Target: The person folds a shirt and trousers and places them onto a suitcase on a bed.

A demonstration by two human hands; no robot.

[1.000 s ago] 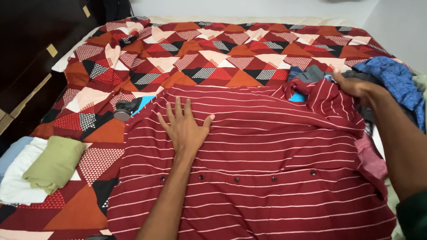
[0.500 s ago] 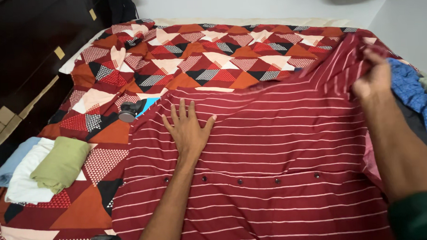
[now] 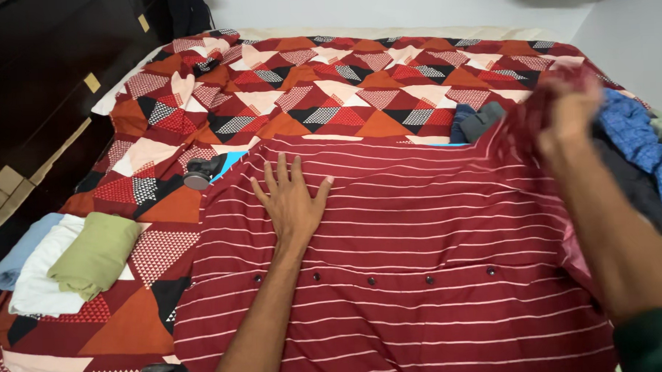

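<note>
Fingers (image 3: 280, 169) of left hand (image 3: 291, 202) spread flat on striped shirt (image 3: 421, 234); right hand (image 3: 567, 119) blurred at shirt's far right corner.

Shirt lies spread on bed (image 3: 327, 83), over patterned cover, button row running across its lower half. Right hand appears to grip raised shirt fabric, but motion blur hides its fingers: closure cannot be told. Blue cloth (image 3: 634, 135) and dark garments crowd just beside and behind that hand. Folded green, white and pale blue stack (image 3: 69, 257) sits at left, well apart from shirt. Small dark round object (image 3: 198, 172) lies near shirt's left edge, hard to identify. Shirt's lower hem is cut off by frame.
</note>
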